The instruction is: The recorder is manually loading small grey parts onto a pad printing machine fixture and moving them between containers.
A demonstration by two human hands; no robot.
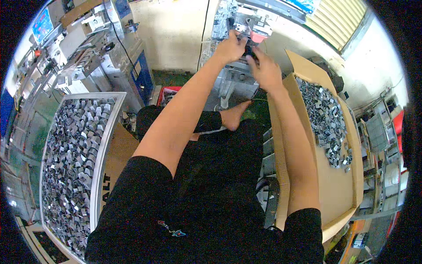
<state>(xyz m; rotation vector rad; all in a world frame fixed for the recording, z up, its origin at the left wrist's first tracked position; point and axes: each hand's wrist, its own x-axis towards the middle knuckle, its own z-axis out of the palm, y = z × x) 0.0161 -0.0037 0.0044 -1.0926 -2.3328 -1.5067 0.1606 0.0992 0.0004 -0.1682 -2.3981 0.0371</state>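
Note:
At the far middle, both my arms reach to a metal machine (254, 22) with a pale tool head and a red part (258, 37) on its front. My left hand (231, 47) is at the machine's left side, its fingers curled and pinched by a dark spot under the tool head. What they hold, if anything, is too small and dark to make out. To the right and slightly nearer, my right hand (266, 72) has its fingers stretched toward the same spot, thumb and forefinger apart. I see nothing held in it.
On my left stands a light-rimmed tray (102, 145) full of small grey metal pieces (77, 145). A cardboard box (340, 189) on my right holds more small metal pieces (323, 116). A red crate (167, 94) sits beyond my bent leg. Another machine (118, 61) stands at far left.

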